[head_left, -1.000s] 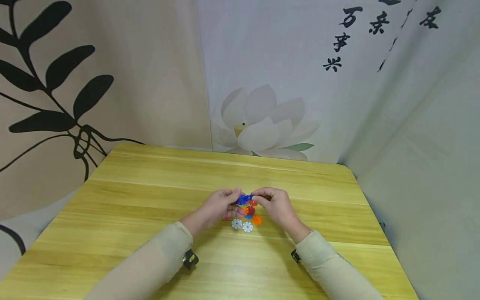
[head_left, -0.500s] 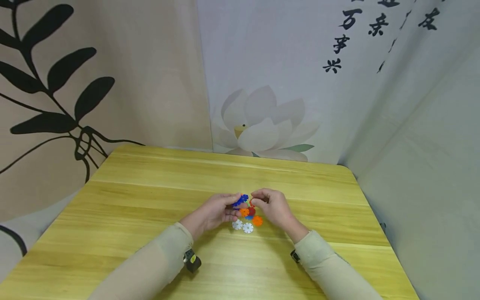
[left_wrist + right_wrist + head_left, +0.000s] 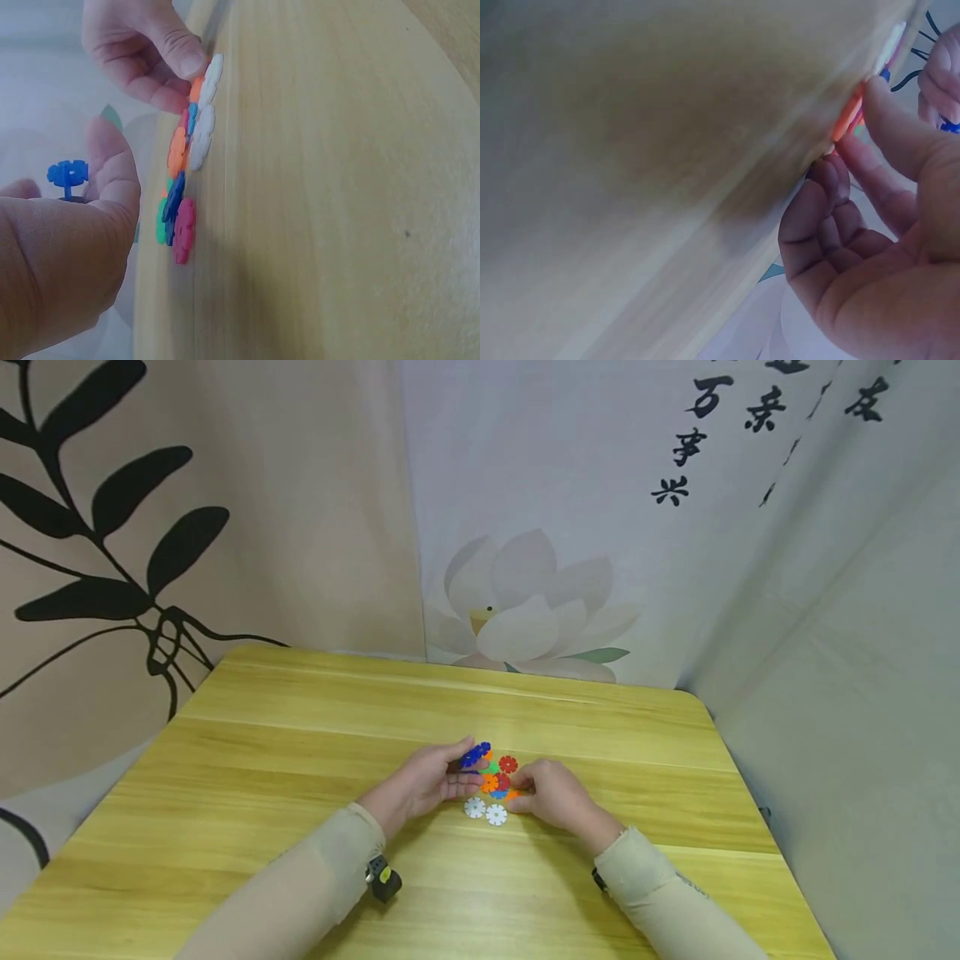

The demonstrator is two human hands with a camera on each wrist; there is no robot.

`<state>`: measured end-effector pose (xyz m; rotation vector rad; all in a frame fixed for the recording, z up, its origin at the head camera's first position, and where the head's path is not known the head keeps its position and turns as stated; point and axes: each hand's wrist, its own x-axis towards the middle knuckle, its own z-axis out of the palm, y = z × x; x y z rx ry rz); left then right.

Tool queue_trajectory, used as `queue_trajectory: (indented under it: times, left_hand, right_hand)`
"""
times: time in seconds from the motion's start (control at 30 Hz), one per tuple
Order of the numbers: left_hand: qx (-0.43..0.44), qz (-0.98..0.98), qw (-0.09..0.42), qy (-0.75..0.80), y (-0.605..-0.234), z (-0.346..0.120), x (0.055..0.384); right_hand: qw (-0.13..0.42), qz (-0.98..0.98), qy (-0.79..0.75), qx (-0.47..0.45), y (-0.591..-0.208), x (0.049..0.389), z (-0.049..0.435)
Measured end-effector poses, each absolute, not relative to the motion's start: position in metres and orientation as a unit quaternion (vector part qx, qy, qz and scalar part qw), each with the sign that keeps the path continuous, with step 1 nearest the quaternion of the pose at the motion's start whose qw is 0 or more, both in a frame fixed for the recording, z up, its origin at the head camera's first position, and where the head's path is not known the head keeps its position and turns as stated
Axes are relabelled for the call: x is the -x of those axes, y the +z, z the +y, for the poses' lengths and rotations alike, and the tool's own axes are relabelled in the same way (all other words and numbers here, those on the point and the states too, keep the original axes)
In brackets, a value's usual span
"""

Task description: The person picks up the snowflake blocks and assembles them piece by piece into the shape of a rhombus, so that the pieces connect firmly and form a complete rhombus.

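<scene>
Blue notched snowflake discs, slotted together, are pinched between the thumb and fingers of my left hand, raised above the table. In the left wrist view one blue disc stands up edge-on from the grip. My right hand is low at the right of the pile, thumb and index finger pinching an orange snowflake disc at its edge. Two white discs lie in front. Red discs, another orange disc and a green disc lie between the hands.
The discs lie on a wood-grain table. A pink disc and a dark blue disc are by the left hand. Printed curtains hang behind the table and along its right side.
My right hand has left the blue discs and moved down and towards me, from beside the red disc to the orange one. My left hand keeps the blue discs, shifted slightly left.
</scene>
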<state>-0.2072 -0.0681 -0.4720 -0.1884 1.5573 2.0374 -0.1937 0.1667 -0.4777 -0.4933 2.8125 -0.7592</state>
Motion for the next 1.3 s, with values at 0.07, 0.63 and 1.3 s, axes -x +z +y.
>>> queue_trajectory:
  times: [0.07,0.63,1.3]
  left_hand:
    - [0.076,0.573,0.281,0.766,-0.472,-0.068,0.207]
    - [0.078,0.574,0.282,0.764,-0.469,-0.067,0.207]
    - [0.068,0.592,0.283,0.751,-0.469,-0.064,0.205]
  right_hand:
    - [0.094,0.947,-0.257,0.167,-0.478,0.193,0.167]
    - [0.129,0.944,-0.242,0.182,-0.469,0.188,0.173]
    - [0.164,0.821,-0.547,0.000,-0.446,0.211,0.191]
